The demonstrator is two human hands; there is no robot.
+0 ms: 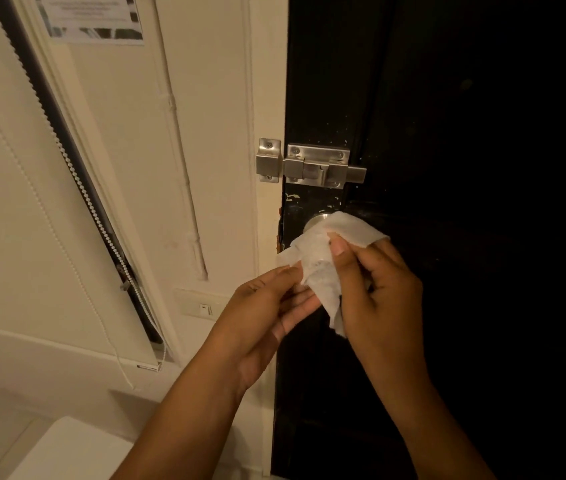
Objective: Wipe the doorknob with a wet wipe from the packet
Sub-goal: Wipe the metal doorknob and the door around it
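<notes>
Both hands pinch the wet wipe [319, 268] — right hand [375, 289] at its upper fold, left hand [267, 306] at the lower edge. The doorknob [316, 223] sits just above and behind, half covered by the wipe, on the dark door [447, 237] — nearer the right grip.

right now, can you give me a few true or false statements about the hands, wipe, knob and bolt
1. Both hands hold the wipe. True: the left hand and right hand each pinch it.
2. The wipe covers part of the knob. True.
3. The bolt sits below the knob. False: it sits above.
4. The door is white. False: it is black; the wall is pale.
5. The left hand holds the packet. False: no packet is in view.
</notes>
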